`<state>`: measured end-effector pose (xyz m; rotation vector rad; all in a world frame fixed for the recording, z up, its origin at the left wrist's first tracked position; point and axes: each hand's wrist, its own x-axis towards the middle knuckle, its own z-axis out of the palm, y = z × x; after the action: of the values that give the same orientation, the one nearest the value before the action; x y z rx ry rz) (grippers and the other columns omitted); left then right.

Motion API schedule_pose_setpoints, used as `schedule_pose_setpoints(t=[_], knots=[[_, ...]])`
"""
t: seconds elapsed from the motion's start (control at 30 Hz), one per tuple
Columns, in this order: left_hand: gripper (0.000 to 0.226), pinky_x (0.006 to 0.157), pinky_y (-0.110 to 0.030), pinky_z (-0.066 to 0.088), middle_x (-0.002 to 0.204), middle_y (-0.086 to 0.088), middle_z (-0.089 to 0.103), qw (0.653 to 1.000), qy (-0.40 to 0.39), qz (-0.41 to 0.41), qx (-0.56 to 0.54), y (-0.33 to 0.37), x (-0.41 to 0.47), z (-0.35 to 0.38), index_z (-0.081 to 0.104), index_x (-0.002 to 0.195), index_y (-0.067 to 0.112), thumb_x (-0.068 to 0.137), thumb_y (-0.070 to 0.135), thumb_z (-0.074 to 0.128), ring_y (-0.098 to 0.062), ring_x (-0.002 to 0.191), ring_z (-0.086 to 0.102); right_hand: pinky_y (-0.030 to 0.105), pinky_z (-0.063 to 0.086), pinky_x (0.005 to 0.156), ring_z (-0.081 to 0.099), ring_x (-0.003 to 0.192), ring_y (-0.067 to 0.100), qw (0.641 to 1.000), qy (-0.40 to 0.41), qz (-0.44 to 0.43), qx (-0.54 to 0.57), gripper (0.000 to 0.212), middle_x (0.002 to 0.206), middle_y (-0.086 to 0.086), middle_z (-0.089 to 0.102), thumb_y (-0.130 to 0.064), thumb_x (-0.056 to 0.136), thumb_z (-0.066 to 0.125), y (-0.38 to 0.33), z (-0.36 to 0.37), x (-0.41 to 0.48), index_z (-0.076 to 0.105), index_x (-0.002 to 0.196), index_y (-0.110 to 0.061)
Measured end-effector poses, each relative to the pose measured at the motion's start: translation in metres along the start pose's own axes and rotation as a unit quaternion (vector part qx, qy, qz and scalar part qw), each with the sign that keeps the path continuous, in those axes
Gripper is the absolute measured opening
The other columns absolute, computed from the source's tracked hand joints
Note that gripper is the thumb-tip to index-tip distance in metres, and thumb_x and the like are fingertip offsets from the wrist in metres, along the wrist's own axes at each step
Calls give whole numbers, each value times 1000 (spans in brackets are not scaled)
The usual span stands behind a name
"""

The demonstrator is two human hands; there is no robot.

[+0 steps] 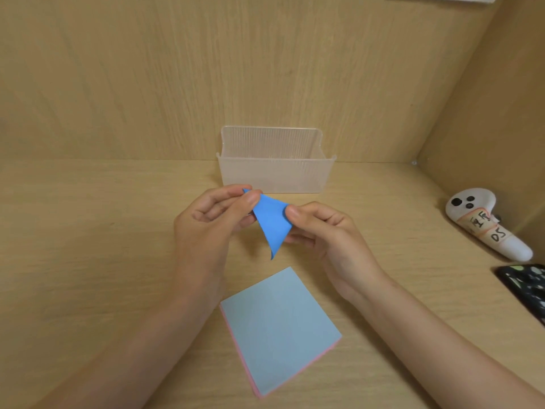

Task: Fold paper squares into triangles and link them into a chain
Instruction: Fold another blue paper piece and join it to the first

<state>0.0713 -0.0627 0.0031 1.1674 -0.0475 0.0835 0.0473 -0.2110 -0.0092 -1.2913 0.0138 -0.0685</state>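
The right edge cuts off a dark patterned object, while thumbs cover parts of the blue paper.

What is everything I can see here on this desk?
folded paper: one, bright blue, held up between both hands
paper stack: one, pale blue top, pink edges, flat on desk nearest the person
box: one, clear plastic, behind the hands by the back wall
controller: one, white, labelled, lying at right
dark object: one, black with pale spots, right edge, cut off
desk: one, light wood, under everything
left hand: one, grip pinching the paper's upper corner
right hand: one, grip pinching the paper's right corner
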Motion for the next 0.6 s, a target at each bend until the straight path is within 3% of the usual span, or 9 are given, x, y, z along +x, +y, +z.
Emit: schedule_pose_setpoints(t=[0.2, 0.37, 0.5, 0.6], knots=[[9, 67, -17, 52, 76, 2, 74, 1000, 13, -2, -18, -1, -3, 2, 66, 79, 13, 76, 6, 71, -7, 76, 69, 25, 53, 73, 66, 87, 23, 1000, 8, -22, 14, 25, 99, 18, 70, -23, 77, 64, 2, 2, 0, 68, 91, -3], [10, 65, -18, 54, 74, 2, 73, 1000, -12, -17, -15, -1, -4, 3, 65, 80, 12, 80, 3, 68, -7, 74, 68, 25, 52, 73, 64, 87, 24, 999, 28, -41, 9, 18, 95, 19, 68, -19, 78, 66, 3, -1, 2, 68, 85, -2], [13, 64, -20, 55, 73, 2, 70, 996, -63, -20, 64, 1, 3, -1, 67, 86, 14, 82, 2, 65, -6, 74, 67, 25, 52, 74, 63, 81, 21, 997, 36, -48, -43, 13, 82, 12, 70, -10, 81, 67, -1, -7, 2, 68, 82, 3], [7, 59, -12, 50, 74, 4, 73, 982, -99, 13, 158, 2, 7, -3, 73, 83, 11, 80, 5, 70, 0, 71, 66, 23, 53, 73, 63, 78, 18, 996, 20, -53, -75, 12, 81, 13, 69, -4, 83, 63, -2, -6, 1, 68, 82, 6]])
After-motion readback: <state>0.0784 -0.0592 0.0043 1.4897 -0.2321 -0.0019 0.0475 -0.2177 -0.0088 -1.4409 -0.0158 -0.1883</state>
